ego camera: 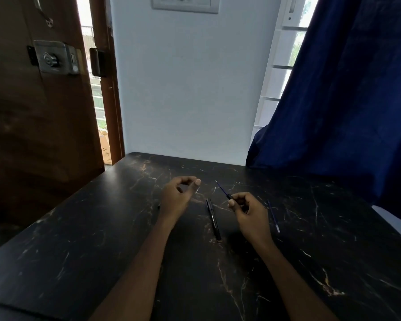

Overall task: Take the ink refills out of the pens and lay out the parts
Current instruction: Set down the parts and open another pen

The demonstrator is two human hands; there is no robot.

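One blue refill (273,216) lies on the table (333,228), right of my right hand (249,210), which pinches a 2nd refill (222,189) (tip up). My left hand (178,196) is loosely curled, empty. I reckon the black pen (213,218) btwn them is prob still to do.

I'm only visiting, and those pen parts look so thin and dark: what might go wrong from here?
1. The blue refill pinched in the right hand is thin and sticks out unsupported, so it could bend or smear ink.
2. The loose refill lies on the table just right of that hand, so the wrist might knock it away.
3. The black pen barely shows against the dark tabletop and could be overlooked.
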